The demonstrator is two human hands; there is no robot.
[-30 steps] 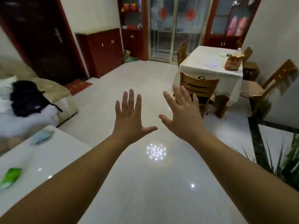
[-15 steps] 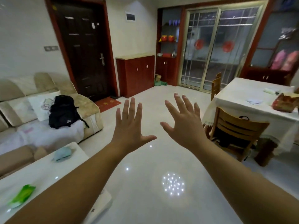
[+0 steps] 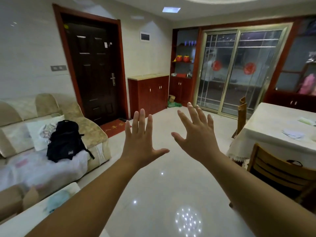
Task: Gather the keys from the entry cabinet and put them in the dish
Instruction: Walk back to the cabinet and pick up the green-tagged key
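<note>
Item 1. My hands, count two. My left hand (image 3: 139,141) and my right hand (image 3: 196,135) are both raised in front of me at arm's length, backs toward me, all fingers spread wide, thumbs pointing inward at each other. Neither holds anything, and they do not touch. I judge they are shown this way because the work has not begun and nothing is within reach yet.

Item 2. Entry cabinet (image 3: 148,93), count one. Low, red-brown, pale top, standing against the far wall just beside the dark front door (image 3: 95,72), the natural spot for dropping things on coming in. It is well apart from my hands, across the open tiled floor (image 3: 153,185).

Item 3. Keys, count unknown. From here the cabinet top looks bare, though it is too far and too dim to be sure; small keys may lie flat there, or sit behind the cabinet doors.

Item 4. Dish, count none seen. I cannot place it anywhere in view.

Item 5. Surroundings. One sofa (image 3: 34,147) on my left with one black backpack (image 3: 65,141) on it; one covered dining table (image 3: 277,130) on my right; two wooden chairs visible beside it.

Next, by my reckoning: walk to the cabinet.
</note>
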